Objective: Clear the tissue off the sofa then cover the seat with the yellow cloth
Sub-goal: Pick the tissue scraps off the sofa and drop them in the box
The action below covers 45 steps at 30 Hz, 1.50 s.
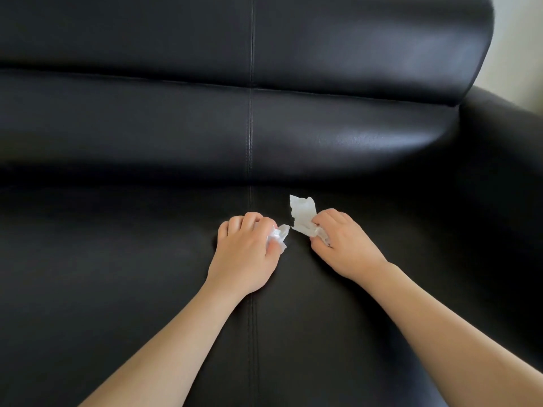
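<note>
— What are the hands doing?

— Both are low over the seat of the black sofa point(147, 259), knuckles up, forearms bare. The left hand point(245, 254) has its fingers curled down, and a small crumpled wad of tissue point(277, 237) is pinched between its thumb and forefinger.

— And the other?

— The right hand point(342, 245) has its fingers curled too, gripping a larger piece of tissue point(302, 214). One ragged end of that piece sticks up and away from the fingers toward the backrest point(352, 127); the other end is bunched in the palm.

— Are the two pieces joined?

— They come very close between the hands, but I cannot tell whether they touch.

— Where on the sofa is this?

— Just right of the stitched seam point(250, 318) that runs down the middle of the seat and up the backrest. The left hand lies over that seam; the right hand is a little further right, toward the armrest point(505, 171).

— Is the tissue resting on the seat?

— Cannot tell; both pieces sit right at the leather.
</note>
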### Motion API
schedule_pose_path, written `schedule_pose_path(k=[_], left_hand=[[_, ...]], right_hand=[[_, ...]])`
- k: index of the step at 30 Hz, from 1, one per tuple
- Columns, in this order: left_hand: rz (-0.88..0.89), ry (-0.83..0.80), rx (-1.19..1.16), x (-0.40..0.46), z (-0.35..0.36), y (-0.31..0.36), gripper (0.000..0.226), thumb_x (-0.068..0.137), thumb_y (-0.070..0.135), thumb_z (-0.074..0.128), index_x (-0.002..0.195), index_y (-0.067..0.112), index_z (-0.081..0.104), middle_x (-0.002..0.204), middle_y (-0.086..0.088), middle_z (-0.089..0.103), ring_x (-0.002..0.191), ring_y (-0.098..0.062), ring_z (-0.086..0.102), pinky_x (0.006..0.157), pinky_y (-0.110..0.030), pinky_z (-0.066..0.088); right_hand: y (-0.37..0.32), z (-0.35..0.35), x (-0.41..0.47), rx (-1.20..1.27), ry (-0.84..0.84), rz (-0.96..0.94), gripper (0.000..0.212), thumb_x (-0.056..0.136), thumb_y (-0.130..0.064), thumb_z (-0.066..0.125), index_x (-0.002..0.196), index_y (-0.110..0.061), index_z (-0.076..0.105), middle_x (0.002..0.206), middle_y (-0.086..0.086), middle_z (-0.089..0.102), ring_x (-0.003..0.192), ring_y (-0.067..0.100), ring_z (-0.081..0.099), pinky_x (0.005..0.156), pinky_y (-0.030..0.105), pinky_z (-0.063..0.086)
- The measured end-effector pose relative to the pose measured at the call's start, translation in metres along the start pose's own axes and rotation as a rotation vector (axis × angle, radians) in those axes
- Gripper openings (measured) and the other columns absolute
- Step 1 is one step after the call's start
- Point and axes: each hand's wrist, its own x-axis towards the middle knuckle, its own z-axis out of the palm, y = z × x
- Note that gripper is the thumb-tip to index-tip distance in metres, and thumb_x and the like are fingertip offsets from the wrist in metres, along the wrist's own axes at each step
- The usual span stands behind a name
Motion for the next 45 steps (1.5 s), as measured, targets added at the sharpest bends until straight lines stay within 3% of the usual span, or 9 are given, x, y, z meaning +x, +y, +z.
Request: schedule_pose_path(k=[6, 10, 13, 16, 20, 24, 33, 40, 45], left_hand=[[-0.002, 0.012, -0.017, 0.000, -0.002, -0.001, 0.022, 0.093, 0.031, 0.041, 0.109, 0.027, 0.056, 0.115, 0.010, 0.051, 0.102, -0.018, 0.044, 0.097, -0.033, 0.032], [0.006, 0.019, -0.025, 0.000, 0.001, -0.002, 0.022, 0.092, 0.032, 0.043, 0.109, 0.027, 0.057, 0.115, 0.010, 0.052, 0.103, -0.018, 0.044, 0.098, -0.033, 0.031], [0.007, 0.035, -0.028, 0.000, 0.003, -0.004, 0.021, 0.092, 0.032, 0.046, 0.108, 0.027, 0.057, 0.114, 0.010, 0.051, 0.103, -0.019, 0.044, 0.097, -0.034, 0.030], [0.005, 0.027, -0.024, 0.002, 0.003, -0.005, 0.022, 0.092, 0.033, 0.045, 0.110, 0.028, 0.056, 0.116, 0.010, 0.050, 0.106, -0.019, 0.044, 0.098, -0.034, 0.029], [0.022, 0.045, 0.005, 0.000, 0.001, -0.003, 0.022, 0.093, 0.030, 0.043, 0.109, 0.025, 0.058, 0.114, 0.006, 0.052, 0.101, -0.021, 0.044, 0.092, -0.036, 0.032], [0.029, 0.068, 0.079, -0.001, -0.005, 0.001, 0.023, 0.092, 0.026, 0.043, 0.104, 0.018, 0.060, 0.102, -0.001, 0.052, 0.084, -0.020, 0.039, 0.072, -0.035, 0.034], [0.020, -0.169, 0.101, 0.001, -0.036, 0.033, 0.006, 0.100, 0.018, 0.040, 0.097, 0.015, 0.045, 0.094, -0.002, 0.049, 0.068, -0.018, 0.048, 0.058, -0.030, 0.034], [-0.116, -0.305, -0.155, 0.011, -0.038, 0.091, 0.013, 0.095, 0.012, 0.038, 0.088, 0.015, 0.048, 0.086, -0.003, 0.054, 0.062, -0.015, 0.044, 0.052, -0.028, 0.030], [-0.251, -0.457, -0.336, 0.028, -0.065, 0.152, 0.031, 0.093, 0.020, 0.050, 0.064, 0.012, 0.041, 0.061, -0.003, 0.058, 0.058, -0.020, 0.058, 0.063, -0.034, 0.048]], right_hand=[[-0.008, -0.005, -0.003, -0.062, -0.065, 0.089, 0.045, 0.093, -0.022, 0.044, 0.138, -0.020, 0.043, 0.126, -0.004, 0.051, 0.103, 0.019, 0.040, 0.095, 0.027, 0.034], [-0.009, 0.000, -0.002, -0.164, -0.021, 0.118, 0.027, 0.091, -0.023, 0.045, 0.113, -0.012, 0.057, 0.105, -0.002, 0.048, 0.090, 0.021, 0.038, 0.094, 0.035, 0.037], [-0.007, 0.001, -0.002, -0.136, 0.003, 0.109, 0.020, 0.091, -0.023, 0.048, 0.103, -0.009, 0.054, 0.118, -0.001, 0.040, 0.098, 0.021, 0.036, 0.095, 0.030, 0.031], [-0.005, 0.001, -0.002, -0.120, -0.053, 0.084, 0.026, 0.094, -0.027, 0.048, 0.113, -0.010, 0.057, 0.138, -0.001, 0.038, 0.122, 0.023, 0.037, 0.102, 0.032, 0.026], [-0.013, -0.003, -0.012, -0.109, 0.019, 0.102, 0.027, 0.095, -0.023, 0.048, 0.121, -0.016, 0.051, 0.118, -0.001, 0.051, 0.102, 0.022, 0.044, 0.093, 0.031, 0.033], [-0.022, -0.007, -0.032, -0.074, -0.003, 0.140, 0.039, 0.095, -0.019, 0.046, 0.134, -0.020, 0.043, 0.121, 0.000, 0.049, 0.102, 0.023, 0.043, 0.096, 0.034, 0.037], [-0.018, -0.030, -0.079, 0.050, -0.050, 0.158, 0.021, 0.100, -0.022, 0.041, 0.117, -0.021, 0.052, 0.114, -0.006, 0.046, 0.103, 0.016, 0.041, 0.084, 0.029, 0.042], [0.018, -0.075, -0.104, 0.255, -0.009, 0.330, 0.014, 0.098, -0.028, 0.046, 0.099, -0.020, 0.058, 0.100, -0.006, 0.055, 0.086, 0.015, 0.056, 0.075, 0.034, 0.052], [0.036, -0.132, -0.108, 0.406, -0.058, 0.484, 0.011, 0.095, -0.023, 0.051, 0.091, -0.019, 0.060, 0.085, -0.002, 0.060, 0.068, 0.013, 0.056, 0.056, 0.026, 0.045]])
